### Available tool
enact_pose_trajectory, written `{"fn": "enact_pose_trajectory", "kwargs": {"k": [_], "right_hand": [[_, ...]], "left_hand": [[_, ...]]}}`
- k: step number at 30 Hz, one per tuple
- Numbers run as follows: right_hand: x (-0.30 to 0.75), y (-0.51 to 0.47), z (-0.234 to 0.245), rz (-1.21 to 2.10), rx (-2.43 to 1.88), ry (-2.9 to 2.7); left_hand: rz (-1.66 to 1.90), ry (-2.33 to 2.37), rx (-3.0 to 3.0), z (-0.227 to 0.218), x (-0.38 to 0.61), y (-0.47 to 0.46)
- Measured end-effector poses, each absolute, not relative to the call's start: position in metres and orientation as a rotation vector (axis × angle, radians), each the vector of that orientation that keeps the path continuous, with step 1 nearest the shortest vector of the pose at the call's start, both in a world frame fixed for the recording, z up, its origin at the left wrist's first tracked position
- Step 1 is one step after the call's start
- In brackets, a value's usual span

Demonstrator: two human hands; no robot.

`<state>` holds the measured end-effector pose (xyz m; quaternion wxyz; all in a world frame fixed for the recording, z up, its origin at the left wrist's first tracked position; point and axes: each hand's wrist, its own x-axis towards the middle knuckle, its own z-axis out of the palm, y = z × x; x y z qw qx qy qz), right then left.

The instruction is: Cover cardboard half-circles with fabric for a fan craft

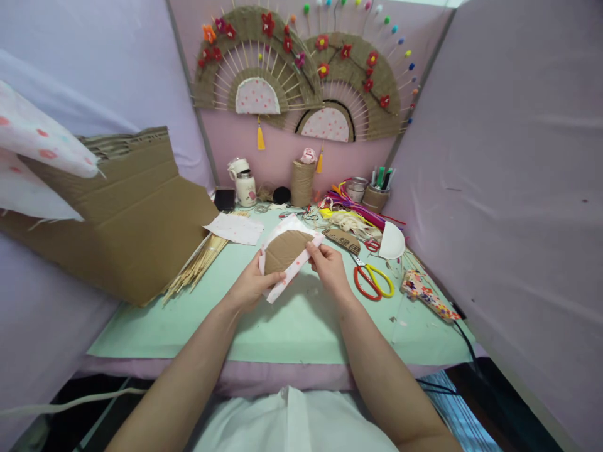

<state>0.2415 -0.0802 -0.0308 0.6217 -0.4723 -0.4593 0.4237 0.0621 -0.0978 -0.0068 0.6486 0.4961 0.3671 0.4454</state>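
Observation:
Both hands hold a half-round piece of cardboard (285, 250) above the green table, its brown side facing me. White fabric with pink dots (288, 282) wraps its edges and is folded over along the straight side. My left hand (254, 281) grips the lower left, its thumb pressed on the folded strip. At the right end of that strip, my right hand (326, 262) pinches the fabric between thumb and fingers. To the right lie scissors with red and yellow handles (372, 281). A loose scrap of dotted fabric (235, 228) rests to the left.
A large cardboard sheet (117, 220) stands at the left beside bamboo sticks (198, 267). A patterned glue gun (429, 295) with a cord lies at the right. Twine (302, 182), a white bottle (245, 188) and a pen holder (375, 198) line the back. Decorated fans (254, 37) hang behind.

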Motion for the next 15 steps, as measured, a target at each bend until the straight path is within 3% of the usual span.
{"fn": "enact_pose_trajectory", "kwargs": {"k": [15], "right_hand": [[0.2407, -0.0862, -0.0261, 0.840, -1.032, -1.022]], "left_hand": [[1.024, 0.749, 1.213, -0.0111, 0.0595, -0.0958]]}}
